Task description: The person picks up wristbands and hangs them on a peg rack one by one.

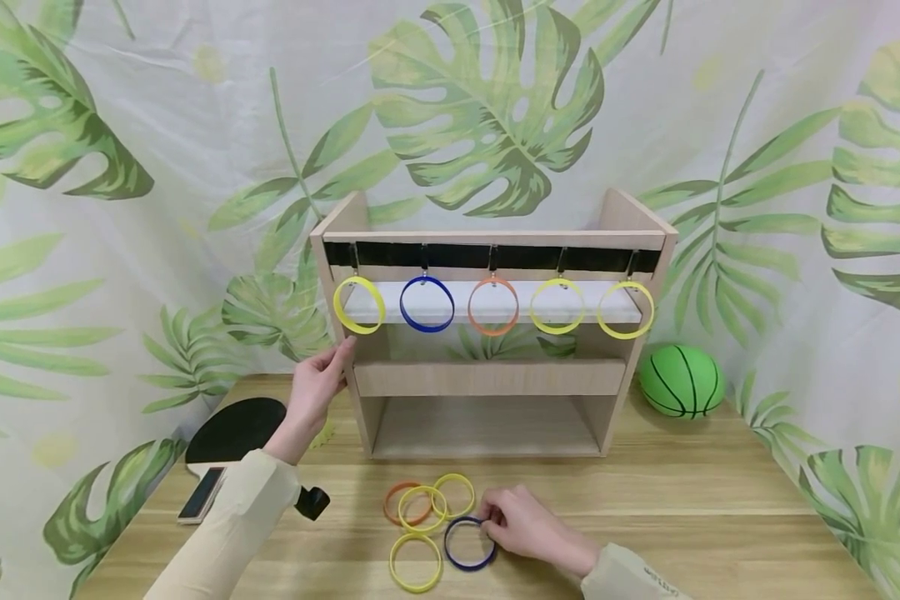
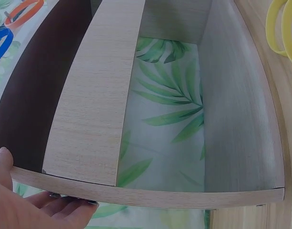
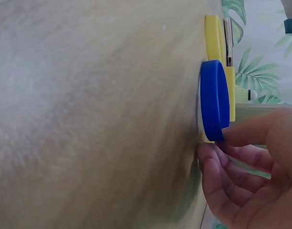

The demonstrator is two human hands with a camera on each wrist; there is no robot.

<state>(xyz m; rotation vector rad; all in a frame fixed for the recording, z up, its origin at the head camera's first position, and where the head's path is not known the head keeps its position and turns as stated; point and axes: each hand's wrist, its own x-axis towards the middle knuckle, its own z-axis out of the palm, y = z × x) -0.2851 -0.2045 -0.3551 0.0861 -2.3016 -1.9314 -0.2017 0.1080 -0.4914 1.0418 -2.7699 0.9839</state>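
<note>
My left hand [image 1: 318, 385] holds the left side panel of a small wooden shelf [image 1: 487, 379]. In the left wrist view, the thumb lies on one side of the panel edge and the fingers on the other. On the table, my right hand [image 1: 521, 518] pinches the right edge of a blue ring [image 1: 450, 552]; in the right wrist view its thumb touches the ring [image 3: 212, 100]. Beside it lie an orange ring [image 1: 387, 505] and several yellow rings [image 1: 392, 569], some overlapping. From the shelf's black strip [image 1: 457, 256] hang yellow, blue and orange rings in a row.
A green ball [image 1: 681, 382] sits right of the shelf. Toward the left are a black table tennis paddle [image 1: 232, 429], a dark rectangular object [image 1: 201, 496] and a small black item [image 1: 313, 503]. Behind stands a leaf-patterned cloth [image 1: 195, 125].
</note>
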